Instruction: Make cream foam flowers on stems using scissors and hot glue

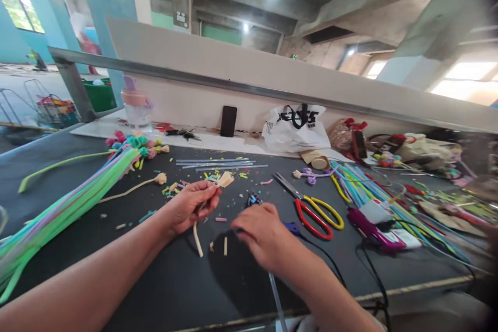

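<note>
My left hand (198, 203) pinches a cream fuzzy stem whose tufted head (225, 180) points up to the right and whose tail (197, 241) hangs below the palm. To its right, my right hand (259, 228) is over the dark table, slightly blurred, with its fingers curled and fingertips partly hidden. A clear stick (277, 298) shows below that hand; whether the hand holds it is unclear. Two short cream pieces, one of them a small stub (225, 246), lie between the hands. Scissors with red and yellow handles (316, 216) rest open at the right.
Green and purple fuzzy stems (78, 202) lie at the left, more (361, 187) at the right. Clear sticks (218, 164) are behind the hands. A purple glue gun (375, 231) and cord, black phone (228, 121), bottle (136, 106) and white bag (295, 132) are around the table.
</note>
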